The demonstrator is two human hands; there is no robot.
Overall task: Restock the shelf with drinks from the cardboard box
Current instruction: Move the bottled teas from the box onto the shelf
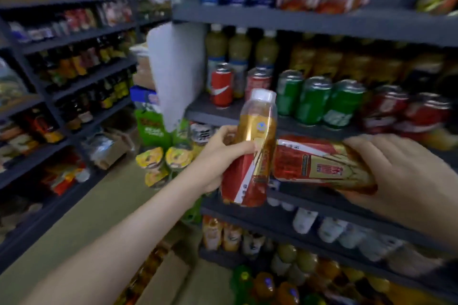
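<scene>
My left hand grips an upright tea bottle with amber liquid, a white cap and a red and gold label, held in front of the dark shelf. My right hand holds a second bottle of the same kind lying on its side, its end pointing left toward the first bottle. Both bottles hang just below the shelf level that carries red cans and green cans. A cardboard box with drinks shows at the bottom, partly behind my left forearm.
Shelves full of bottles and cans run along the right, with white bottles and yellow drinks on lower levels. Another shelving unit lines the left of the aisle. Boxes and green packs stand on the floor at the aisle's end.
</scene>
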